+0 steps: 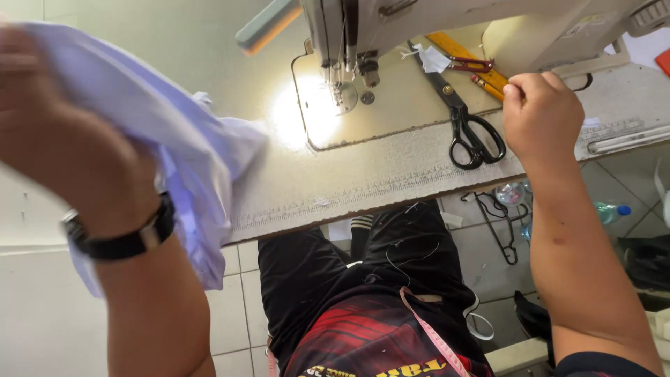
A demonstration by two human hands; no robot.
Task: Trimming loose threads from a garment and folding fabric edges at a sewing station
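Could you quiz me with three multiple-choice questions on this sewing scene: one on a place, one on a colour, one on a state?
1. Where do the scissors lie?
A. on the floor
B. on the table, right of the needle
C. on the lap

2. What colour is the cloth?
A. pale lilac
B. red
C. green

3. How is the right hand?
A. flat and open
B. closed in a fist
C. gripping the scissors

Answers: 1 B, they rest on the table. 2 A, the left hand lifts lilac cloth. 3 B, its fingers are curled shut.
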